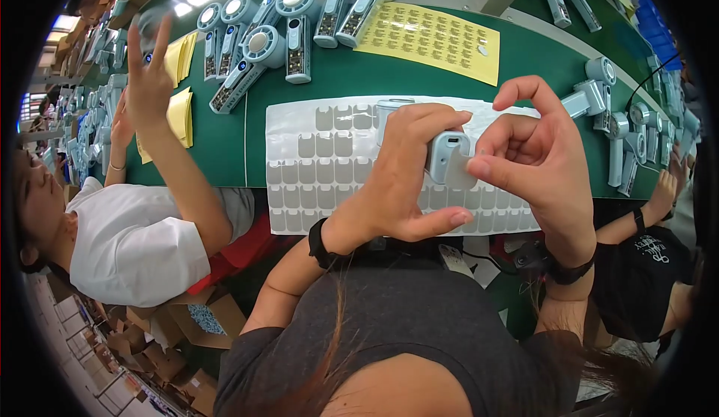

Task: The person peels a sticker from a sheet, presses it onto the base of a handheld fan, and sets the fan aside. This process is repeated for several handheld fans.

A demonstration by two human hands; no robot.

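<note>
My left hand [401, 170] is wrapped round a light-blue handheld fan [449, 147], with the fan's end and its small port turned toward my right hand. Its thumb sticks out below. Between thumb and forefinger my right hand [545, 164] pinches a small grey translucent sticker [460, 174], which lies against or just in front of the fan's end; exact contact I cannot tell. Both hands are above a white sheet [283, 136] bearing rows of grey rounded stickers, with blank spots in its upper rows. Much of the fan is hidden by my left hand.
Several light-blue fans [297, 39] lie along the far side of the green table [337, 84], beside a yellow label sheet [427, 39]. More fans [629, 144] are at the right. Co-workers sit on both sides; the left person's raised hand [150, 87] is near yellow sheets [178, 114].
</note>
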